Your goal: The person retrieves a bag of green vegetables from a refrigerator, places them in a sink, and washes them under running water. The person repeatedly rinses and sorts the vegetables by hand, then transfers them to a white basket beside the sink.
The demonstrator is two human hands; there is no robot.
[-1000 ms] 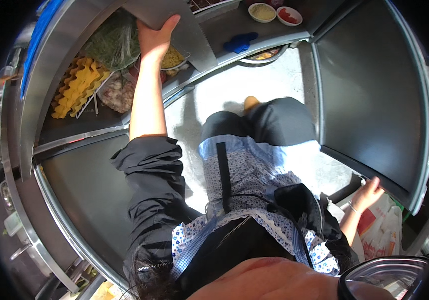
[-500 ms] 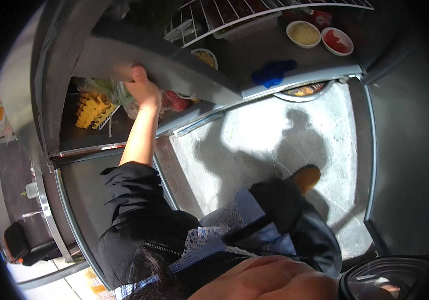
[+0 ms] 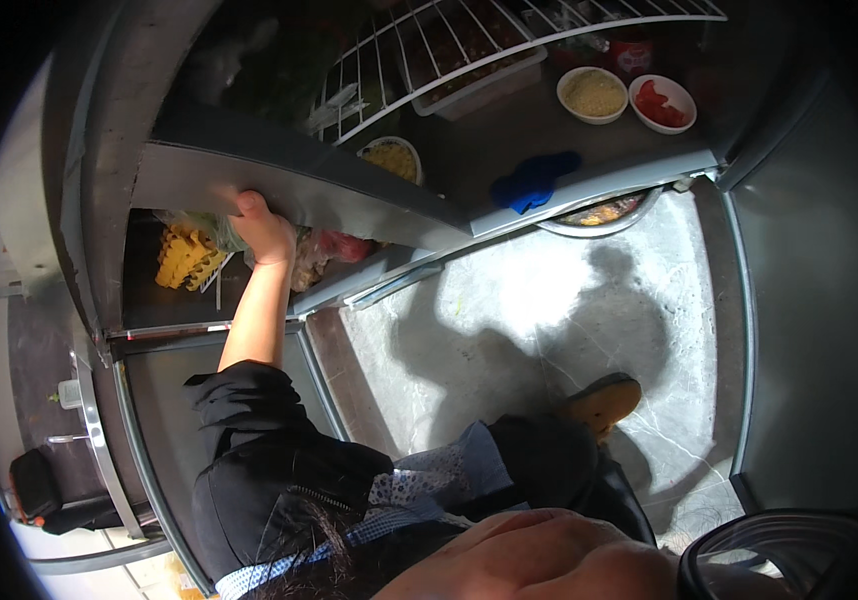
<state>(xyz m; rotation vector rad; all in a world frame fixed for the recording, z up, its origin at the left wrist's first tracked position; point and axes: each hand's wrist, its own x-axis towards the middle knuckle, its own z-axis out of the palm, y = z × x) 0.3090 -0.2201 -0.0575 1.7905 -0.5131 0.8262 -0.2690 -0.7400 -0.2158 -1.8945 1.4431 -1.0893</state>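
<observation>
– Grey metal post (image 3: 349, 205) in the left hand (image 3: 267, 234)?
– Yes, in a closed grip, thumb (image 3: 251, 204) in front, fingers hidden behind.
– Where exactly?
– Between left compartment (image 3: 161, 302), with yellow trays (image 3: 187, 258), and right compartment (image 3: 459, 150), with blue cloth (image 3: 534, 182).
– Right hand?
– Out of view; can't tell.

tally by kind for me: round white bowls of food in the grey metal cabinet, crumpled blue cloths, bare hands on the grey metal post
Round white bowls of food: 3
Crumpled blue cloth: 1
Bare left hand on the grey metal post: 1
Total: 5
</observation>
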